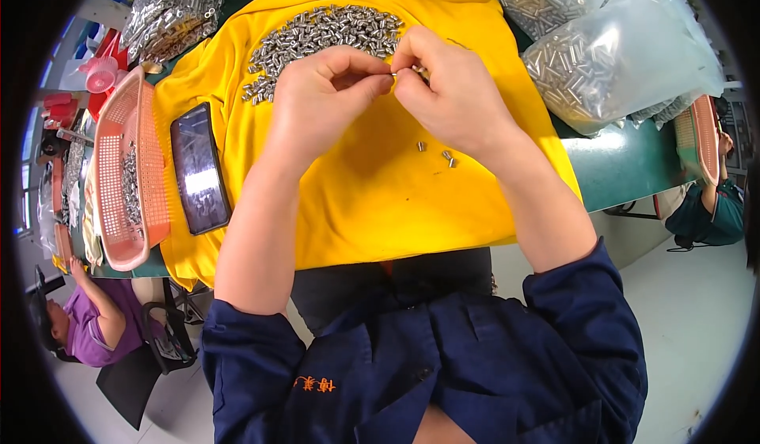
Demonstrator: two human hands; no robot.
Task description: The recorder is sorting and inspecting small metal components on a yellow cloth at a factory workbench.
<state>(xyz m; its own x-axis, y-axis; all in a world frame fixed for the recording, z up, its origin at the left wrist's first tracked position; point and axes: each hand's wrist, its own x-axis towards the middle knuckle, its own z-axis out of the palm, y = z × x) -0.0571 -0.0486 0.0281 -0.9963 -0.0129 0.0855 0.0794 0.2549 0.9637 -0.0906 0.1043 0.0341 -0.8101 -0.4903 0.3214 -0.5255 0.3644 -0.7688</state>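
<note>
My left hand (323, 99) and my right hand (451, 87) meet above a yellow cloth (380, 214), fingertips nearly touching. Pinched between them is a small shiny metal piece (393, 74), mostly covered by the fingers. The curled fingers of my right hand partly show another bit of metal, too hidden to name. Just beyond my left hand lies a wide pile of small silvery cylindrical metal parts (336, 30). A few loose ones, such as a small metal part (450, 160), rest on the cloth below my right hand.
Left of the cloth's middle lies a dark phone-like device (199, 167), beside a pink plastic basket (150, 167) with metal parts. Clear bags of metal pieces (574, 72) stand at the right on a green table (633, 163). Other people (95, 321) sit at both sides.
</note>
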